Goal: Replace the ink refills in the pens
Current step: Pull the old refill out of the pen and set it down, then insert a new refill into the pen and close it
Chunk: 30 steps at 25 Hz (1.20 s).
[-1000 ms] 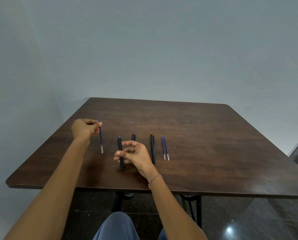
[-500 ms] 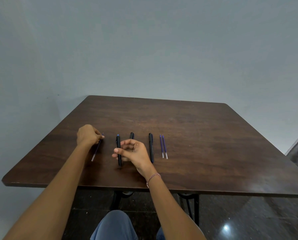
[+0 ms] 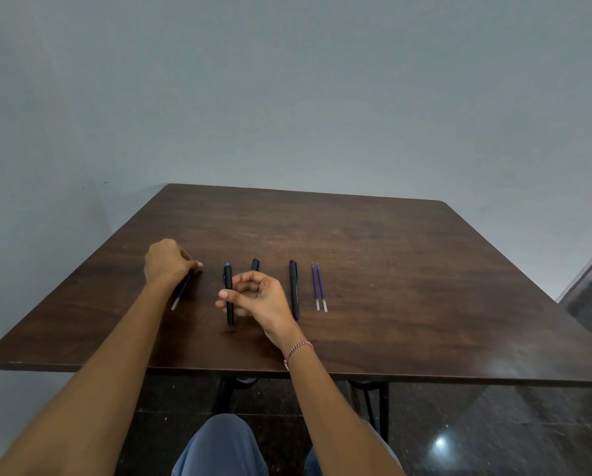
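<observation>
The flat wooden table top [image 3: 407, 262] is dark brown with a streaked grain pattern. The three slim plastic pens [image 3: 294, 290] are black; the leftmost pen [image 3: 230, 314] has a blue tip. The two thin paired refill tubes [image 3: 315, 286] and the single refill tube [image 3: 180, 293] are violet-blue with clear ends. The braided wrist cord [image 3: 299, 348] is red and white.

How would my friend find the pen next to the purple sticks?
Look at the dark brown wooden table. Just right of the right hand lies a long black pen. It alone has the two thin purple ink refills beside it.
</observation>
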Available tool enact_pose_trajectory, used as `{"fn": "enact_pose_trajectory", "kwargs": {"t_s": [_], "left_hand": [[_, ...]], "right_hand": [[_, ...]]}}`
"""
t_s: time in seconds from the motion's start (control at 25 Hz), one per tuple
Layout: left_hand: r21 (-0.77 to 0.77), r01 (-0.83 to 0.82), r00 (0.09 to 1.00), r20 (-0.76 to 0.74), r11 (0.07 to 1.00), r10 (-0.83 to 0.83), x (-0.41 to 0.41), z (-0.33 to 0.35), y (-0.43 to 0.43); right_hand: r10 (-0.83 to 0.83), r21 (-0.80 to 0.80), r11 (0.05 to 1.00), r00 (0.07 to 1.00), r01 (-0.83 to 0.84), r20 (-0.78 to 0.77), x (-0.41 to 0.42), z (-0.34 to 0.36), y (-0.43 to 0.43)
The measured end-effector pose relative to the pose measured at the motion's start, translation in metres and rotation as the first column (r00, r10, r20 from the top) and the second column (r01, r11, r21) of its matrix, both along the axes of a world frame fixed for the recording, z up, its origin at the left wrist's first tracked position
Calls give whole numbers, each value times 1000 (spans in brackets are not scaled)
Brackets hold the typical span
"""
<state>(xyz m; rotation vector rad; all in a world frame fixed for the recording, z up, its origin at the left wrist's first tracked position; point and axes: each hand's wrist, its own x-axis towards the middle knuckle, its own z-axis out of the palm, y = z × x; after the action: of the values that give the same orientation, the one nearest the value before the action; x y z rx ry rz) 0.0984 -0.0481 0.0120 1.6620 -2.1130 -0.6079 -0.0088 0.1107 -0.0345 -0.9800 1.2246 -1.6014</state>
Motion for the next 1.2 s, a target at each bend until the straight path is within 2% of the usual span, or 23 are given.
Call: {"fn": "enact_pose_trajectory", "kwargs": {"t_s": [0.12, 0.2, 0.32, 0.4, 0.52, 0.6, 0.68, 0.84, 1.0, 1.12, 1.2], "left_hand": [[-127, 5, 997, -76, 992, -15, 1, 0, 6], [-203, 23, 974, -215, 979, -67, 1, 3, 15], [-217, 72, 882, -442, 973, -164, 1, 8, 38], [-210, 82, 834, -520, 974, -182, 2, 10, 53], [-185, 96, 805, -564, 978, -186, -1, 9, 75], [-156, 168, 765, -602, 973, -229, -5, 7, 90], [-157, 251, 704, -647, 955, -292, -13, 3, 106], [-291, 327, 670, -599, 899, -438, -29, -6, 132], [-374, 296, 656, -589, 879, -472, -43, -19, 140], [-372, 288, 679, -570, 882, -462, -47, -25, 137], [-341, 258, 701, -577, 904, -418, -48, -28, 134]], "right_hand": [[-21, -6, 1000, 1000, 21, -5, 1, 0, 2], [-46, -12, 999, 998, 46, -36, 3, 4, 5], [-137, -22, 991, 980, 135, -145, 6, 12, 11], [-228, -56, 974, 956, 222, -185, 7, 16, 14], [-380, -77, 925, 916, 373, -127, 2, 21, 18], [-435, -77, 900, 897, 430, -79, -3, 27, 22], [-484, -85, 875, 870, 477, -94, -9, 34, 24], [-526, -71, 850, 847, 522, -78, -20, 44, 31], [-541, -51, 839, 823, 541, -175, -26, 43, 41], [-467, -36, 880, 848, 474, -253, -41, 47, 47], [-479, -1, 864, 821, 504, -310, -63, 53, 51]]}}
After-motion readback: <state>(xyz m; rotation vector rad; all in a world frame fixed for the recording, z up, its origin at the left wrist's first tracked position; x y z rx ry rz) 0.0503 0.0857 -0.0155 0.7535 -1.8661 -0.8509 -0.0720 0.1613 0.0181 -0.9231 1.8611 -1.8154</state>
